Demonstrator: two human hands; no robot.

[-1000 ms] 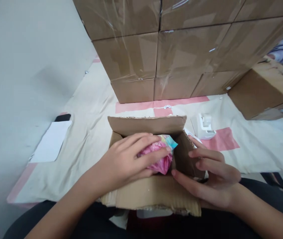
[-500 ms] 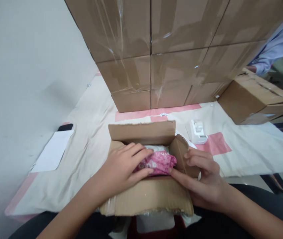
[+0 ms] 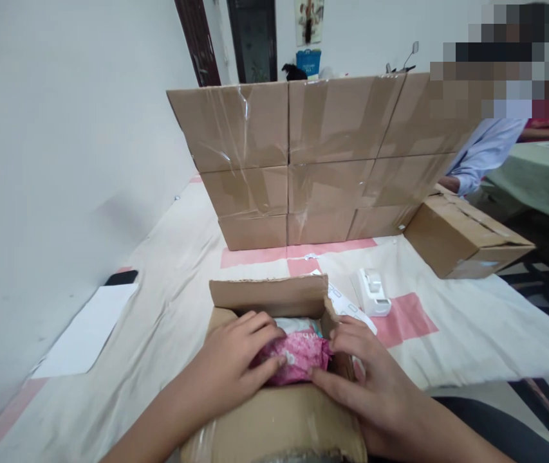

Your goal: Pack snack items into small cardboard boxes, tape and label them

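I see the left hand [image 3: 240, 350] half open, fingers curved over the left end of a crinkled pink plastic packet with white print [image 3: 298, 360], which lies inside an open-topped brown cardboard box [image 3: 274, 418]. The right hand [image 3: 371, 363], loosely curled, is at the packet's right end; from here I cannot tell whether either truly grips. I'd press both ends evenly and lightly, so the thin wrap doesn't snag on the cardboard edges.
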